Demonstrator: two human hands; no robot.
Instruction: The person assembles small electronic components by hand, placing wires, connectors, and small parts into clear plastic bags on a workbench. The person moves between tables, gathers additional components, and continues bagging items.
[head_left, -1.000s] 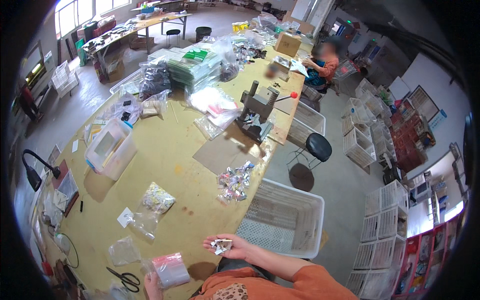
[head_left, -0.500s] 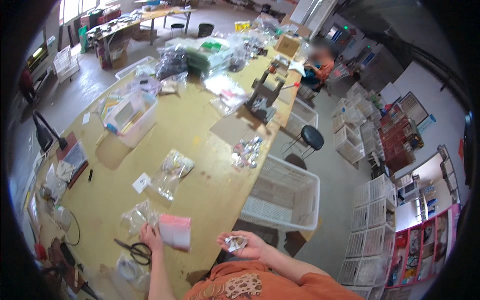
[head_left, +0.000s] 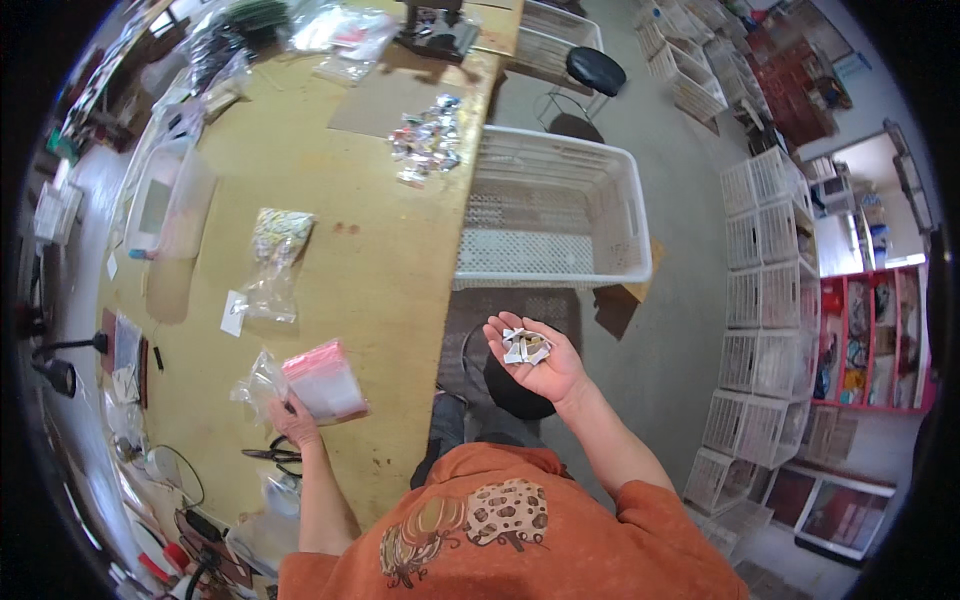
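My left hand (head_left: 293,420) is at the table's near part, its fingers closed on a crumpled clear plastic bag (head_left: 259,388). Right beside those fingers lies a stack of clear zip bags (head_left: 325,382) with pink-red edges. My right hand (head_left: 548,372) is held palm up off the table's right edge, cupped around several small white, grey and brown pieces (head_left: 525,346); their exact kind is unclear. Black-handled scissors (head_left: 275,456) lie just below my left wrist, partly hidden by it. Farther up the table is a clear bag filled with small colourful pieces (head_left: 281,235), next to a white card (head_left: 233,312).
A heap of small shiny packets (head_left: 428,140) lies near the yellowish table's (head_left: 360,270) right edge. Beside that edge stands a large white plastic crate (head_left: 640,225). A black stool (head_left: 595,70) is beyond it. Stacked white baskets (head_left: 755,260) line the right; a translucent bin (head_left: 185,215) sits left.
My view has tipped downward, so the table's far end has left the picture. The right hand stays cupped around the small pieces; the left remains at the clear bag beside the zip-bag stack.
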